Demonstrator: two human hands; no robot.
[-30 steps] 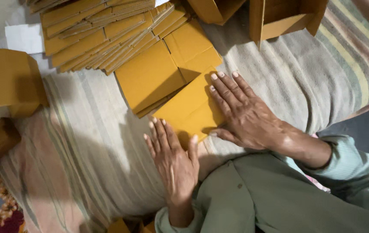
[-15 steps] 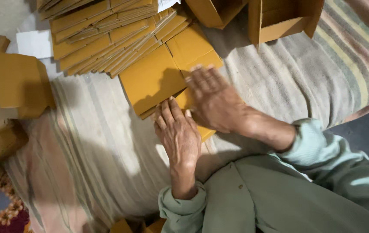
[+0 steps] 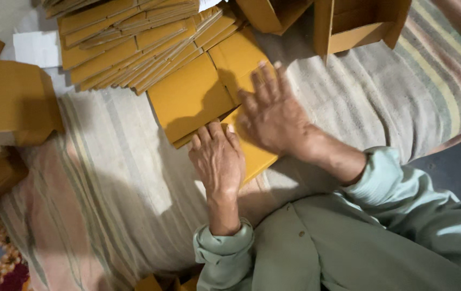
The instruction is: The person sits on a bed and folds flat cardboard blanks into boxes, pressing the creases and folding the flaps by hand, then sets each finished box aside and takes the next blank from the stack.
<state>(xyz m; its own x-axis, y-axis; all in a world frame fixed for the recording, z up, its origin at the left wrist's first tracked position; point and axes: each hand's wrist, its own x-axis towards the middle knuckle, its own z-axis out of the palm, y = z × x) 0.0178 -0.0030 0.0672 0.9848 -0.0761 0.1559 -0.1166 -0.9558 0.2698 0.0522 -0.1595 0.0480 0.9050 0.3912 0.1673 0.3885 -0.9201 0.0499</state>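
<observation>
A striped cloth covers the whole work surface, seen from above. At eleven to twelve o'clock lies a large fanned pile of flat yellow cardboard blanks, not yet folded. At one o'clock stand open made-up boxes, and at nine o'clock more finished cardboard boxes sit in a heap, so a good share of the work looks done while much of the pile remains. In the centre a flat yellow cardboard blank rests on the cloth. The left hand, fingers extended, presses palm-down on its near flap. The right hand, just toward two o'clock, is spread flat with nothing gripped, on or just above the blank; contact cannot be told.
</observation>
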